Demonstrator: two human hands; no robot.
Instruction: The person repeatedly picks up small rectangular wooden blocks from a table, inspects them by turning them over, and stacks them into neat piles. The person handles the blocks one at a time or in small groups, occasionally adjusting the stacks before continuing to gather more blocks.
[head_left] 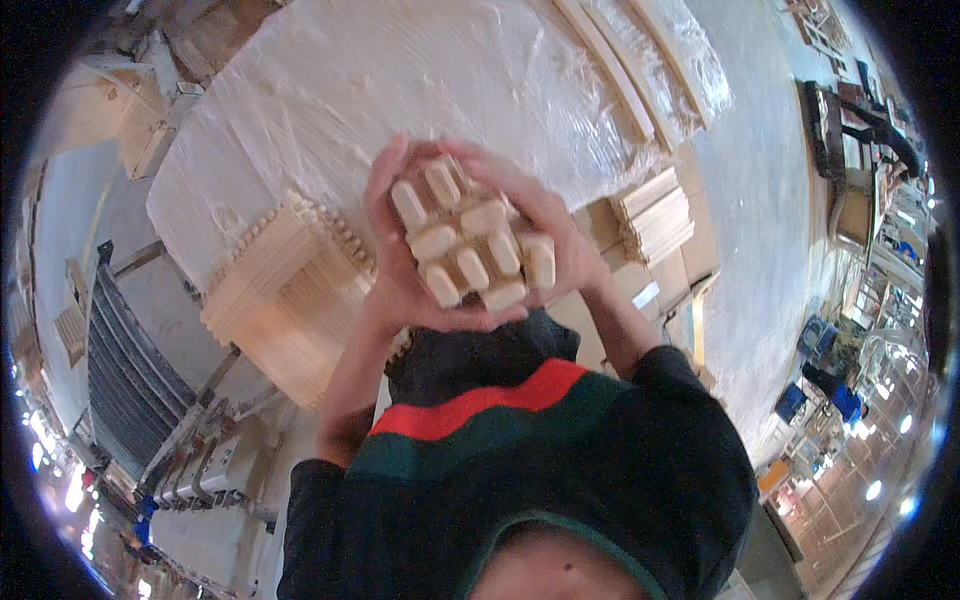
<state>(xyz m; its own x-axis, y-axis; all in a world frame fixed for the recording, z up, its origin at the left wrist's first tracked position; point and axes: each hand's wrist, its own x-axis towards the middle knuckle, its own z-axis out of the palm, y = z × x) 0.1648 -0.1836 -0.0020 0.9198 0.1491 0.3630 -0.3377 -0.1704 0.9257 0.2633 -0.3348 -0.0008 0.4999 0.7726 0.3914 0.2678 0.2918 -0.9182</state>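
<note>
My left hand and my right hand are wrapped round opposite sides of a bundle of short pale wooden slats. Several blunt, rounded slat ends point up toward me, some turned crosswise to others. The slats' lengths below are hidden by the ends and my hands. My left thumb runs along the bundle's near edge, while the right fingers curve over its far side. Just left of my hands lies a large stack of similar wooden slats. A smaller slat stack rests on cardboard to the right.
Crinkled clear plastic film covers a broad pale surface ahead. Long wooden strips lie at its far right. A dark curved ribbed rack stands at the left. Other people and equipment show small at the far right.
</note>
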